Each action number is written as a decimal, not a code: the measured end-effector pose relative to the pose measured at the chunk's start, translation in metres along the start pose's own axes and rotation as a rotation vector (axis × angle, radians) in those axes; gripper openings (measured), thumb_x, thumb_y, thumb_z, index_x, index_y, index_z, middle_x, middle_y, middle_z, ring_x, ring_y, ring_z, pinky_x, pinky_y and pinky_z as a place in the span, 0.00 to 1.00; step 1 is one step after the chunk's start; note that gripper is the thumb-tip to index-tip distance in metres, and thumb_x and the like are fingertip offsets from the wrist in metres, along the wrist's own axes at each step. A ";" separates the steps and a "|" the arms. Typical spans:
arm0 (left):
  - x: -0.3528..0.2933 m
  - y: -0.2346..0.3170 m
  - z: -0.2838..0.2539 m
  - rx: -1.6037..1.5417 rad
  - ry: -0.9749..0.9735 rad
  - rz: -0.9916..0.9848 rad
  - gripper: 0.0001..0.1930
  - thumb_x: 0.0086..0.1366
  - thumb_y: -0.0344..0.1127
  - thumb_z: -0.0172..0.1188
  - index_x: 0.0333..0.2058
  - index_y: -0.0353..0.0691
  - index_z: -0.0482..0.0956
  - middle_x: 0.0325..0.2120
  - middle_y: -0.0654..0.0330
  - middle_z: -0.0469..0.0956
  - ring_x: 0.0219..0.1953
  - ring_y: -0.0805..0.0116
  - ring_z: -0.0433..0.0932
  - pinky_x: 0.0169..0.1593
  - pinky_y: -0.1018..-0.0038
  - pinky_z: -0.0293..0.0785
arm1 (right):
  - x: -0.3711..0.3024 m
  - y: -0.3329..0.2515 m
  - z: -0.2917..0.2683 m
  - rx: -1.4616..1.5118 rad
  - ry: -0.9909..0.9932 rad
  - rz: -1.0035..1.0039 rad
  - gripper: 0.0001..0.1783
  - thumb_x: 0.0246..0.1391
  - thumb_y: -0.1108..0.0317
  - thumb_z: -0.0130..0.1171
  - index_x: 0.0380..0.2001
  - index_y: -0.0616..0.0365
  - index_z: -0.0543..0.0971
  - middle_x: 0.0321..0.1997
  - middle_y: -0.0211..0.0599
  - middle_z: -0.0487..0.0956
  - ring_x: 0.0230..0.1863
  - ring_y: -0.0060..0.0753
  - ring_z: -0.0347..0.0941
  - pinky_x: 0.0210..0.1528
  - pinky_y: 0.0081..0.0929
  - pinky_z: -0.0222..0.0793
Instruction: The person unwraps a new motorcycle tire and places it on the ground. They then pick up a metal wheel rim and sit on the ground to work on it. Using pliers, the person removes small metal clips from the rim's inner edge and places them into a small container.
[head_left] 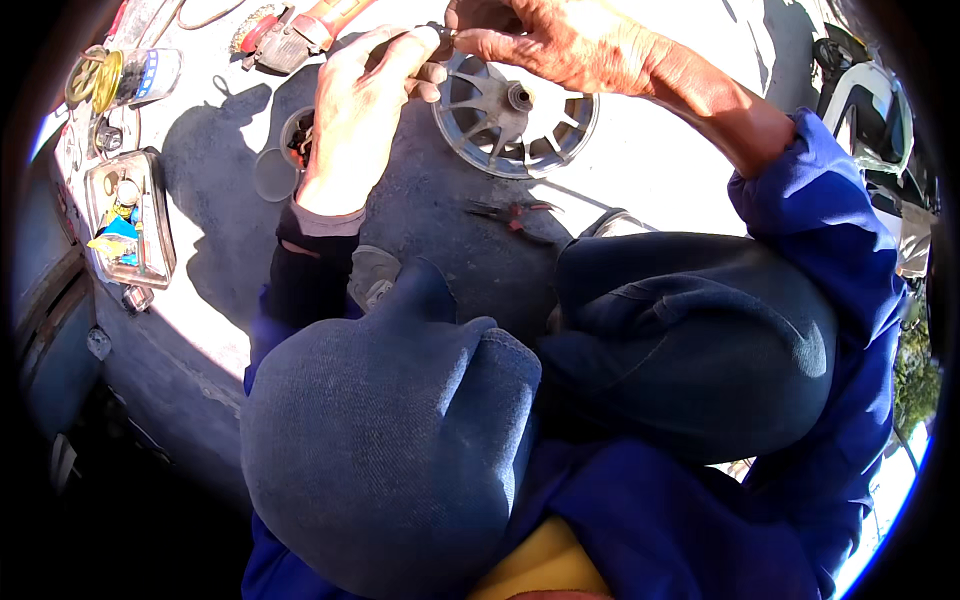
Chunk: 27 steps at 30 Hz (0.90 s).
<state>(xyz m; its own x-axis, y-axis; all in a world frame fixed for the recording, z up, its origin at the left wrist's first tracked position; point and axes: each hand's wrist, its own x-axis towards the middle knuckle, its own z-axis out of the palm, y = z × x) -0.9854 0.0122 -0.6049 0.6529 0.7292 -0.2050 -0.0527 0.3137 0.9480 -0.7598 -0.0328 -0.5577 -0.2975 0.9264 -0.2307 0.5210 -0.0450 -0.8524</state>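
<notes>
Both my hands meet at the top of the view over a small dark part [441,38], whose kind I cannot make out. My left hand [362,110] pinches it from the left between thumb and fingers. From the right, my right hand [565,48] closes on its other end, with the fingers partly cut off by the upper edge. Just below them a grey spoked metal wheel [476,139] lies flat on the ground, its hub pointing up. Beside my left wrist stands a small round tub [292,128] with reddish and dark bits, partly hidden by the hand.
Red-handled pliers [516,222] lie between the wheel and my bent knees. A clear round lid [273,176] sits by the tub. Farther off are a red power tool [290,42], a tray [160,225] of small items and a jar [150,76]. A white vehicle [878,115] stands at right.
</notes>
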 end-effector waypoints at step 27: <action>0.105 -0.073 0.079 1.192 -0.659 0.009 0.18 0.70 0.33 0.64 0.57 0.39 0.80 0.44 0.56 0.86 0.38 0.70 0.84 0.43 0.76 0.79 | -0.135 0.226 0.064 0.753 0.688 0.275 0.10 0.66 0.60 0.67 0.43 0.52 0.83 0.35 0.25 0.83 0.35 0.17 0.78 0.38 0.22 0.75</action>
<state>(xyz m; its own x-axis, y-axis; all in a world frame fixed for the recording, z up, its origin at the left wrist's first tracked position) -0.8533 0.0183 -0.6765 0.9101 0.2003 -0.3626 0.4011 -0.6453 0.6502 -0.6531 -0.1918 -0.7492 0.3956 0.8510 -0.3455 -0.1998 -0.2874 -0.9367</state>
